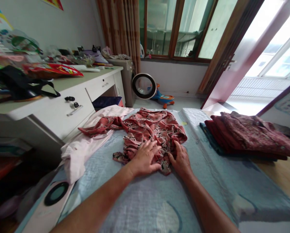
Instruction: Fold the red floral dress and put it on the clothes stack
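A red shirt (154, 124) with a dark and pale floral print lies rumpled on the light blue bed cover (145, 200). One sleeve stretches out to the left, over a pale pink garment (73, 158). My left hand (146, 157) rests palm down on the shirt's near part, fingers spread. Against the shirt's near right side, my right hand (180, 159) lies with its fingers stretched forward and the thumb apart. Both hands touch the fabric without gripping it.
On the right sits a stack of folded red and dark clothes (251, 136). A white desk (69, 94) covered with bags and packets stands on the left. Behind the bed are a washing machine with its round door (144, 86) swung out and a blue-orange ride-on toy (164, 98).
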`<state>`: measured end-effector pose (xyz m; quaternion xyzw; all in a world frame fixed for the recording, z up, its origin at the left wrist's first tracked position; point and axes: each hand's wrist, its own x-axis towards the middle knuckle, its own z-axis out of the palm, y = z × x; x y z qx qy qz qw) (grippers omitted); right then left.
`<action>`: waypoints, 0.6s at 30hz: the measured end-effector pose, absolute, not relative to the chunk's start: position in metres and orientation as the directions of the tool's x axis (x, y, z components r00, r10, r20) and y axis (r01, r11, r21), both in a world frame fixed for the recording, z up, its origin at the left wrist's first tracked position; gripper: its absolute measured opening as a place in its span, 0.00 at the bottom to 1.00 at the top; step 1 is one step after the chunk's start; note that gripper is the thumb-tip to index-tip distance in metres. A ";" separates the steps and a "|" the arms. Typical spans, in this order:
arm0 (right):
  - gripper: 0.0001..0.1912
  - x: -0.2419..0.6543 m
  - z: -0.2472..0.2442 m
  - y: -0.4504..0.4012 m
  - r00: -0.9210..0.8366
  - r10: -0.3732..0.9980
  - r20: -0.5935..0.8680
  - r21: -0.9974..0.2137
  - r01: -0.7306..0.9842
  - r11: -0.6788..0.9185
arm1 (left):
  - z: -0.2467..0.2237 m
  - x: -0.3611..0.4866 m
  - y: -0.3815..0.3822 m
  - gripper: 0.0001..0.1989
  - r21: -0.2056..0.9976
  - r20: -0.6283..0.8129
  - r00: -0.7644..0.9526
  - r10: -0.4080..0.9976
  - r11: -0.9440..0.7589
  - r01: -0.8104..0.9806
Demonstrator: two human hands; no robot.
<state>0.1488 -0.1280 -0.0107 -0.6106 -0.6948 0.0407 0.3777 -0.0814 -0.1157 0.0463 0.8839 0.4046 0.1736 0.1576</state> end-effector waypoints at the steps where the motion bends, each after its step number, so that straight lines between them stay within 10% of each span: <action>1: 0.27 0.149 -0.009 -0.126 0.027 0.888 0.460 -0.531 0.810 0.250 | 0.042 -0.071 -0.125 0.42 0.428 0.129 0.630 0.766 -0.616 0.662; 5: 0.19 0.150 0.012 -0.114 0.034 0.901 0.432 -0.591 0.765 0.254 | 0.018 -0.053 -0.144 0.51 0.453 0.104 0.610 0.785 -0.584 0.674; 12: 0.26 0.176 0.072 -0.078 0.028 0.934 0.355 -0.545 0.818 0.183 | -0.002 -0.051 -0.146 0.22 0.378 0.238 0.568 0.788 -0.614 0.693; 18: 0.08 0.252 0.103 -0.030 0.104 0.967 0.234 -0.456 0.890 0.014 | -0.003 -0.049 -0.148 0.18 0.355 0.267 0.541 0.797 -0.604 0.714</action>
